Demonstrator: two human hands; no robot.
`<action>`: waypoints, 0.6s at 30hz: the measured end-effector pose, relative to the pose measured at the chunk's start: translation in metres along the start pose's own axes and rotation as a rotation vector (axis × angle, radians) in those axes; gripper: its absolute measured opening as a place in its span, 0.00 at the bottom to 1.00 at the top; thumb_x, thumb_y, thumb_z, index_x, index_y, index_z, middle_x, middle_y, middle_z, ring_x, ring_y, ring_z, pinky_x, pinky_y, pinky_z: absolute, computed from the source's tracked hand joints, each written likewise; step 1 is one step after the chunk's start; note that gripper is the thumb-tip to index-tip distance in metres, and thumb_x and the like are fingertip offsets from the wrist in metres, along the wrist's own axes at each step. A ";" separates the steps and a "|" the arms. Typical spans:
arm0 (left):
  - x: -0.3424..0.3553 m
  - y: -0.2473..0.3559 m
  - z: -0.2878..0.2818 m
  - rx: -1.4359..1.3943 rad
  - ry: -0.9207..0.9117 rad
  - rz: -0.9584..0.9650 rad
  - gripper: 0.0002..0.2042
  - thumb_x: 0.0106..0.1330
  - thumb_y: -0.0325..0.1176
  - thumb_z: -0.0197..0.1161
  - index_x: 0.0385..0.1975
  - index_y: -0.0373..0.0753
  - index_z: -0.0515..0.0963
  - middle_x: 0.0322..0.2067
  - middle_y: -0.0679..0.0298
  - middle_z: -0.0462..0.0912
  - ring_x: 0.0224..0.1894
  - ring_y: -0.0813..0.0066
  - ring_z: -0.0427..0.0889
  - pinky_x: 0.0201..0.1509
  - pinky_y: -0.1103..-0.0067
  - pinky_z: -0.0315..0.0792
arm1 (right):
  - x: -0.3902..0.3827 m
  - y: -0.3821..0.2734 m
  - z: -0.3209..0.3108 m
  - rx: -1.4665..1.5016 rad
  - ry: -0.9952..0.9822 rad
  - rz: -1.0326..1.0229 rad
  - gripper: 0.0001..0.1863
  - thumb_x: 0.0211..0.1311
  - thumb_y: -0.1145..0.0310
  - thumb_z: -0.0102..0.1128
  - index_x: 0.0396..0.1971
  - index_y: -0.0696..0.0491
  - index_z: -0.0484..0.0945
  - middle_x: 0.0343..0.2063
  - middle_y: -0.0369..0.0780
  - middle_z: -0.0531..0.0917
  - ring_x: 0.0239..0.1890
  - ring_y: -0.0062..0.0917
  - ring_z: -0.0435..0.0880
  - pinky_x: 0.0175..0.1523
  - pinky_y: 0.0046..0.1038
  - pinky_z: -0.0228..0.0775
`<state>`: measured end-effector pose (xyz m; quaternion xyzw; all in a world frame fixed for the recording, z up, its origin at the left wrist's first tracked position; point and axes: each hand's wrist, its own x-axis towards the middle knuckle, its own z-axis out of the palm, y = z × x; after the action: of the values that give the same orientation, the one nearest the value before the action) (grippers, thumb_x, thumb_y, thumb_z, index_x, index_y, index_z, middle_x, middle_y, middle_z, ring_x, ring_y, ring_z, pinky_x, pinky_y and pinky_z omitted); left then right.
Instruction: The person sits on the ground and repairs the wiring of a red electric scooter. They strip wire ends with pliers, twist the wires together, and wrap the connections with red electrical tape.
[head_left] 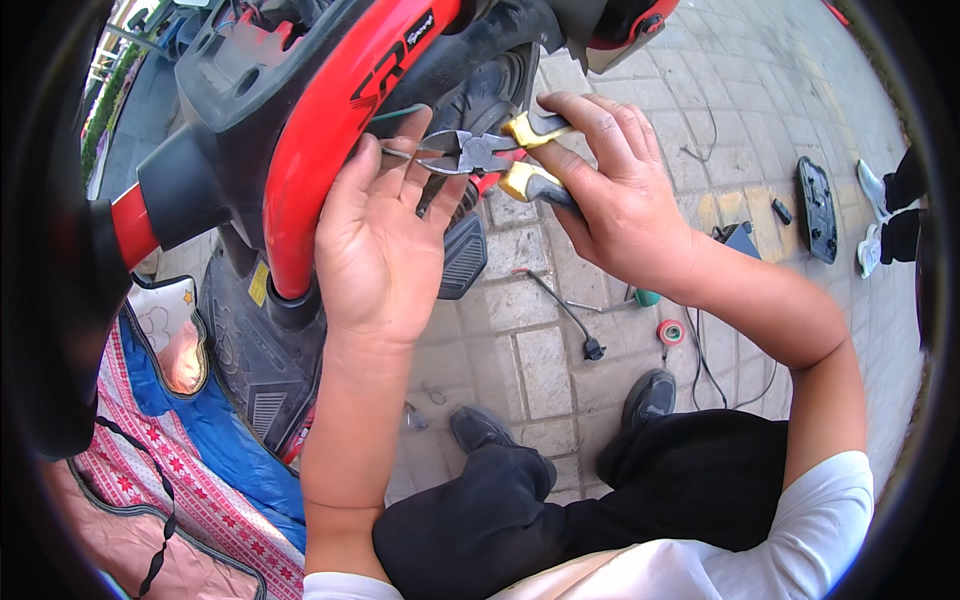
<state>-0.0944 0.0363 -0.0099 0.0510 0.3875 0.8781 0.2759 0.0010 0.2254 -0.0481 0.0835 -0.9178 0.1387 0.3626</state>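
Dull grey metal heads the pliers [476, 152], their yellow grips [517, 182] smooth as plastic. At left, a glossy red tube [297, 190] meets a matt black plastic footboard [262, 345]; near left, blue cloth [225, 455] lies sleek and creased. Rough stone paving [543, 375] meets matt black cloth trousers [690, 465].

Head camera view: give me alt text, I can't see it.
Right hand holds yellow-handled pliers, jaws open, by the fingers of the palm-up left hand. Alongside stands a red-and-black scooter; a red roll and cable lie on paving.
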 end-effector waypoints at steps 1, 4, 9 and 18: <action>0.000 -0.001 0.002 0.026 0.034 0.022 0.14 0.73 0.40 0.55 0.53 0.43 0.73 0.53 0.61 0.79 0.55 0.71 0.75 0.60 0.64 0.69 | 0.003 -0.002 0.004 -0.047 0.037 0.008 0.19 0.43 0.75 0.64 0.41 0.53 0.82 0.57 0.43 0.74 0.58 0.37 0.72 0.62 0.44 0.60; -0.001 -0.002 0.007 0.043 0.075 0.041 0.15 0.73 0.41 0.55 0.55 0.44 0.72 0.53 0.63 0.79 0.55 0.72 0.75 0.60 0.64 0.69 | 0.009 -0.001 0.010 -0.154 0.076 -0.031 0.17 0.46 0.73 0.62 0.41 0.51 0.82 0.58 0.41 0.73 0.59 0.36 0.71 0.63 0.46 0.58; -0.002 -0.003 0.006 0.030 0.078 0.028 0.14 0.72 0.41 0.54 0.54 0.45 0.74 0.52 0.65 0.81 0.55 0.73 0.75 0.60 0.64 0.69 | 0.009 0.003 0.015 -0.249 0.085 -0.077 0.19 0.43 0.74 0.68 0.40 0.53 0.80 0.61 0.44 0.71 0.61 0.41 0.68 0.62 0.47 0.59; 0.000 -0.002 0.002 0.019 0.095 -0.013 0.13 0.71 0.40 0.56 0.52 0.43 0.75 0.49 0.65 0.81 0.55 0.72 0.75 0.59 0.64 0.70 | 0.014 0.000 0.026 -0.059 0.066 -0.065 0.19 0.47 0.74 0.67 0.43 0.55 0.80 0.53 0.44 0.73 0.53 0.40 0.73 0.57 0.42 0.64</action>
<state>-0.0923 0.0388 -0.0100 0.0095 0.4089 0.8740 0.2625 -0.0260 0.2171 -0.0561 0.0979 -0.9059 0.1026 0.3991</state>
